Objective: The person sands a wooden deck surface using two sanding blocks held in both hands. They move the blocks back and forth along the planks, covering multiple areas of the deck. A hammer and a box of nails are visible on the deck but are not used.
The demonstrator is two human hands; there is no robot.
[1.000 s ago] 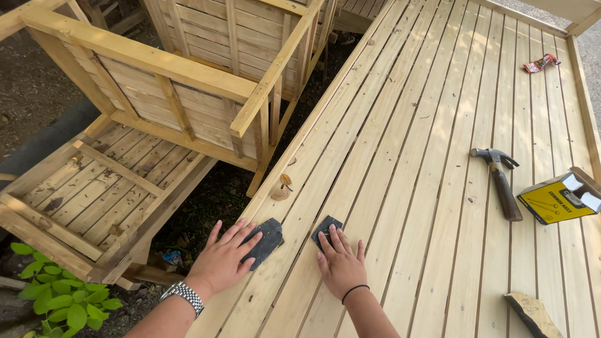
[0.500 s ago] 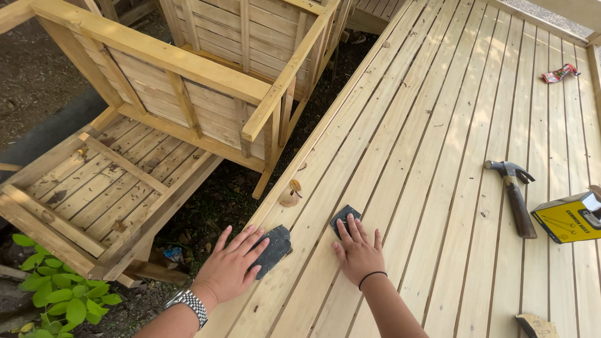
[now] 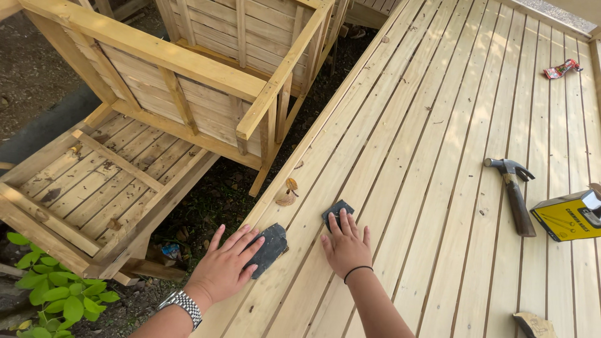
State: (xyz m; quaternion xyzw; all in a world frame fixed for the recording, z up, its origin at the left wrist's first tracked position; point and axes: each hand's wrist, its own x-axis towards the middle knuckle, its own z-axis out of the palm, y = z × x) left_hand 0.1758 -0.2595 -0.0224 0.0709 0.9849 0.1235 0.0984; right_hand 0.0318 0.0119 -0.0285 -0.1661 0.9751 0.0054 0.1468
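Observation:
My left hand (image 3: 225, 266) lies flat with spread fingers on a dark sanding pad (image 3: 269, 248) near the left edge of a pale wooden deck (image 3: 400, 144). A metal watch sits on that wrist. My right hand (image 3: 346, 245) presses flat on a smaller dark sanding pad (image 3: 336, 212), one board to the right. A thin black band circles the right wrist. Both hands rest on their pads without curling around them.
A hammer (image 3: 514, 192) and a yellow box (image 3: 568, 216) lie on the deck at right. A red wrapper (image 3: 561, 67) lies far back. A dry leaf (image 3: 288, 193) sits at the deck edge. Wooden panel frames (image 3: 188, 81) stand left over dirt, beside green leaves (image 3: 50, 294).
The view has shifted slightly, so the hands and tools appear lower and further right. Both hands stay pressed on their pads with small sliding movement.

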